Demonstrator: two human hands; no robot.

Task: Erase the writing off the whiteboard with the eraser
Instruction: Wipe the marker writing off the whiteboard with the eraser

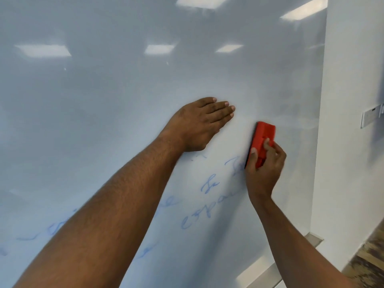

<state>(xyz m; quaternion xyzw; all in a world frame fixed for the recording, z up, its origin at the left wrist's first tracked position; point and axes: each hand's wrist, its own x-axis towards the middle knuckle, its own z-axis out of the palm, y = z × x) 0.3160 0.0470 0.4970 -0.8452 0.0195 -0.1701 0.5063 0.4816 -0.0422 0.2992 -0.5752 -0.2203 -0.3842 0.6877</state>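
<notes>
A large glossy whiteboard [124,90] fills the view. Blue cursive writing [207,186] runs across its lower half, partly hidden behind my left forearm. My left hand [199,123] lies flat against the board above the writing, fingers together and holding nothing. My right hand [264,169] grips a red eraser [262,136] by its lower end. The eraser stands upright and is pressed on the board at the right end of the top written line. The board above and right of the eraser shows no writing.
A metal tray ledge [270,273] runs along the board's bottom edge. The board's right edge meets a white wall [349,142] with a small wall plate [372,117]. Patterned floor [367,258] shows at the lower right.
</notes>
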